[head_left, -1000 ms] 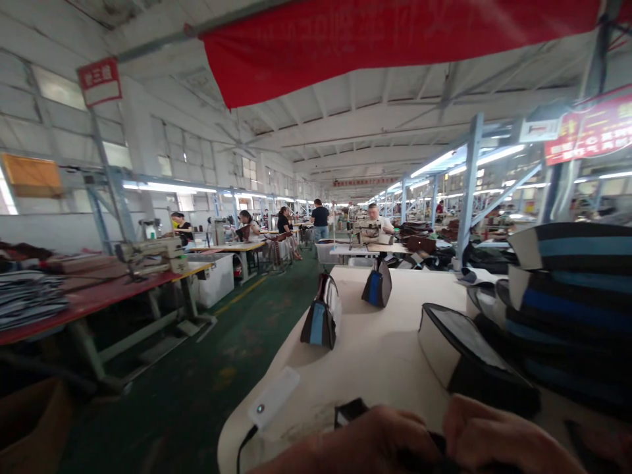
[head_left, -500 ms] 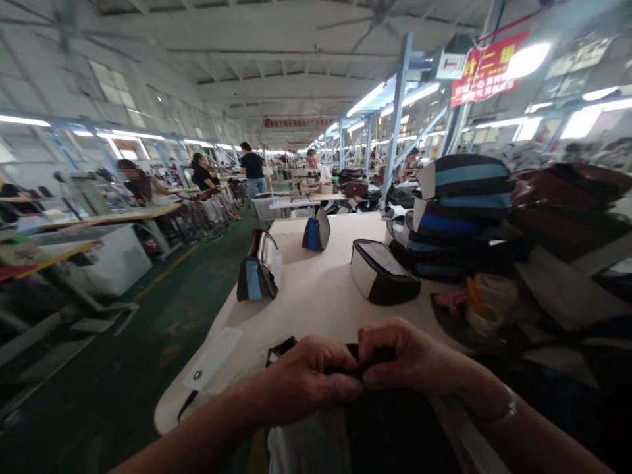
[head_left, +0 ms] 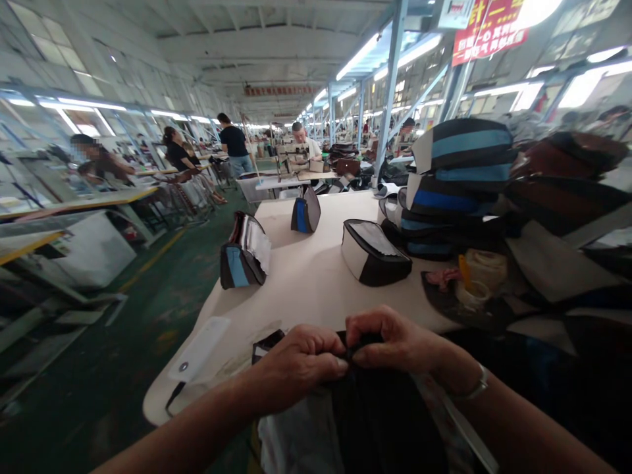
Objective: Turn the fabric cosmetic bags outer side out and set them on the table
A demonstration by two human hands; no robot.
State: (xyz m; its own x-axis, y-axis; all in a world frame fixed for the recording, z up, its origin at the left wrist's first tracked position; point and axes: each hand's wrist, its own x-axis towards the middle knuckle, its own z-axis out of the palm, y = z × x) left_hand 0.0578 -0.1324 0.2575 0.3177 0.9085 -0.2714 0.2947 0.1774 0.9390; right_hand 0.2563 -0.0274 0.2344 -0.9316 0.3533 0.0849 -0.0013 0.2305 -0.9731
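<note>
Close to me at the table's near edge is a dark fabric bag (head_left: 385,415), with whitish lining showing on its left side. My left hand (head_left: 309,359) pinches the bag's upper edge between thumb and fingers. Right beside it, my right hand (head_left: 390,339) grips the same dark edge, its index finger curled over and thumb underneath. The two hands almost touch at the fingertips. What exactly lies between the fingertips is hidden. A bracelet sits on my right wrist.
On the pale table (head_left: 316,276) stand a light-blue-striped bag (head_left: 239,263), a blue-striped bag (head_left: 305,214) and a grey-and-black bag (head_left: 372,253). A bag stack (head_left: 454,191) rises at right, behind a cup (head_left: 474,295). A white device (head_left: 200,349) lies left. People sit at machines beyond.
The view has tilted down and turned slightly right, so the scene sits higher and further left. Both hands keep their pinch on the bag's edge, with little visible shift.
</note>
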